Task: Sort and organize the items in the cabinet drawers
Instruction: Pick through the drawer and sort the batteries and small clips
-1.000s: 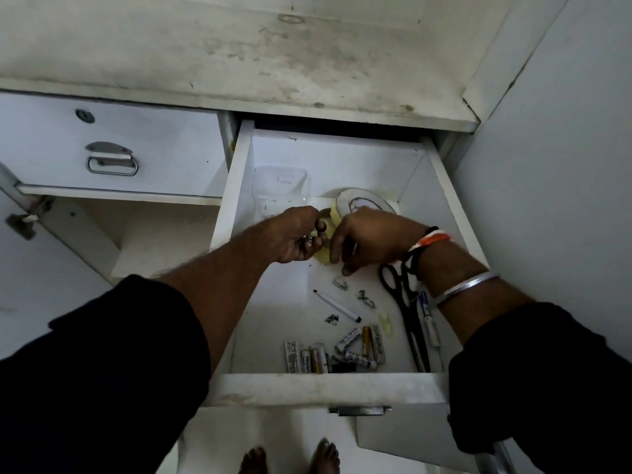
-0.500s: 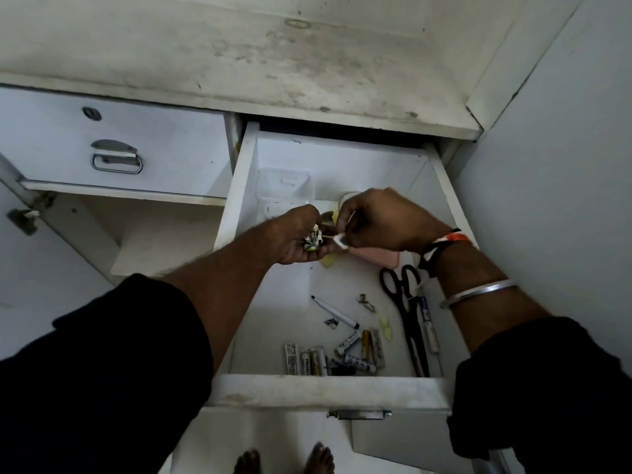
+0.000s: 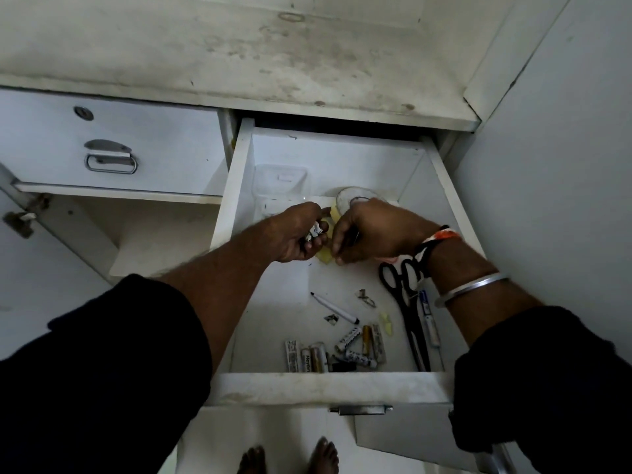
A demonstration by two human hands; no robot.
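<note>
The right-hand white drawer (image 3: 236, 186) is pulled open. My left hand (image 3: 297, 234) hovers over its middle, closed on a bunch of small metal clips (image 3: 314, 231). Beside it my right hand (image 3: 369, 230) reaches down with fingertips pinched at the drawer floor, next to yellow sticky notes (image 3: 325, 256); what it pinches is hidden. A tape roll (image 3: 349, 198) lies behind my right hand. Loose in the drawer lie a white marker (image 3: 337, 308), a binder clip (image 3: 366, 297), black scissors (image 3: 407, 302), a pen (image 3: 429, 319) and several batteries (image 3: 342, 350) at the front.
A clear plastic box (image 3: 280, 179) sits at the drawer's back left. The left drawer (image 3: 113, 148) is closed, with an open shelf (image 3: 164, 230) below it. A wall (image 3: 564, 165) stands close on the right. Bare feet (image 3: 290, 458) show below the drawer front (image 3: 325, 388).
My right hand, raised beside the left hand half a second ago with a small clip, has dropped back to the drawer floor by the sticky notes. The left hand stays closed on the clips.
</note>
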